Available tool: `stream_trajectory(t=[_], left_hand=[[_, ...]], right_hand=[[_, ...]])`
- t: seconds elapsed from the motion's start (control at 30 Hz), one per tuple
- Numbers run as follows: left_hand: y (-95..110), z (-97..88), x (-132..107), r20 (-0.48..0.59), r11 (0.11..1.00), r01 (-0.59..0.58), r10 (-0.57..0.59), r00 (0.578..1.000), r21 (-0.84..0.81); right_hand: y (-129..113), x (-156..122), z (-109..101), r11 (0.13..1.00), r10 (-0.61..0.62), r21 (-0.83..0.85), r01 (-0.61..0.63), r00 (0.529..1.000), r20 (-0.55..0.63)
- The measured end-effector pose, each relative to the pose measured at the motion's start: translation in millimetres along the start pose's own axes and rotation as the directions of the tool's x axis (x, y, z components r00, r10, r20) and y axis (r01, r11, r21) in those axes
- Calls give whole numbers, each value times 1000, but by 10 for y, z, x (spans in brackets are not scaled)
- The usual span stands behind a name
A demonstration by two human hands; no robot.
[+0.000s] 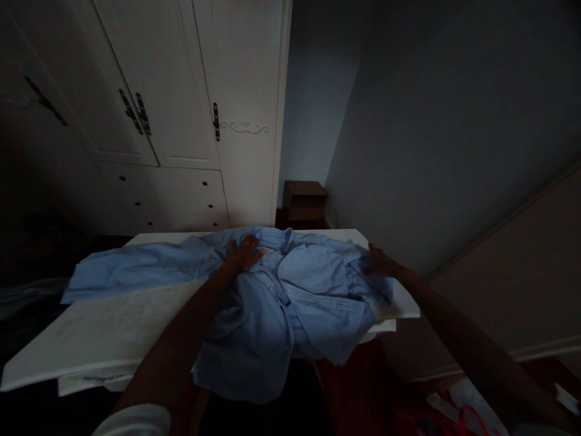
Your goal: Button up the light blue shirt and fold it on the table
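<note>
A light-blue button-up shirt (313, 269) lies crumpled along a long white board (122, 321). One sleeve stretches toward the board's left end, and the lower cloth hangs over the near edge. My left hand (246, 253) rests on the upper middle of the shirt with its fingers spread on the fabric. At the right end, my right hand (377, 261) is over or touching a folded part of the shirt; motion smears its fingers, so their grip cannot be made out.
Behind the board stands a white wardrobe (247, 169) with dark handles. A small brown cabinet (305, 200) sits in the corner. A grey wall (408, 139) rises at the right. Bags and a red handle (472, 418) show at the lower right.
</note>
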State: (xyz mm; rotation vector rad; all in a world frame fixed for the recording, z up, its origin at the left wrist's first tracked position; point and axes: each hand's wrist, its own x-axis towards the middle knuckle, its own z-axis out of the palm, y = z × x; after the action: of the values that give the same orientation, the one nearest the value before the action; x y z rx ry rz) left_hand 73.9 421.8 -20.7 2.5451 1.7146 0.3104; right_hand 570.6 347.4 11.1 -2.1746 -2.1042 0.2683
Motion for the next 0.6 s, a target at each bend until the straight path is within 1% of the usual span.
stream_trajectory(t=[0.07,0.13,0.2,0.27,0.3,0.33,0.37,0.4,0.43,0.47,0.5,0.57,0.6], left_hand=[[-23,-11,37,-13,1000,7,-7,1000,8],[-41,-35,71,-24,1000,21,-21,999,21],[-48,-82,114,-26,999,33,-32,999,42],[-44,-154,174,-14,997,42,-41,999,69],[-39,-200,210,-4,995,46,-46,999,84],[-34,-252,250,5,994,51,-52,999,99],[-30,-308,292,13,992,58,-60,998,113],[-30,-368,335,18,990,69,-72,997,126],[-33,-430,379,19,987,84,-88,996,137],[-40,-492,423,16,984,103,-107,994,146],[-52,-552,465,10,981,121,-124,992,152],[-85,-650,540,5,980,129,-131,991,153],[-103,-684,569,14,983,111,-114,993,147]], right_hand=[[-7,22,1,999,35,-26,-34,999,10],[-24,46,-47,999,13,-34,-12,999,36],[-32,69,-162,999,-23,-32,25,999,42],[-14,91,-353,999,-43,-28,44,999,17],[6,100,-469,999,-39,-14,39,998,-41],[29,107,-590,1000,-24,7,25,992,-124],[52,111,-704,999,8,49,5,966,-258],[70,110,-802,997,45,82,-15,925,-378],[78,105,-874,994,70,105,-25,889,-452],[73,97,-914,992,83,120,-28,872,-482],[53,86,-920,992,77,120,-25,888,-454],[-23,60,-838,993,22,115,12,957,-289],[-76,47,-763,993,-12,116,36,979,-202]])
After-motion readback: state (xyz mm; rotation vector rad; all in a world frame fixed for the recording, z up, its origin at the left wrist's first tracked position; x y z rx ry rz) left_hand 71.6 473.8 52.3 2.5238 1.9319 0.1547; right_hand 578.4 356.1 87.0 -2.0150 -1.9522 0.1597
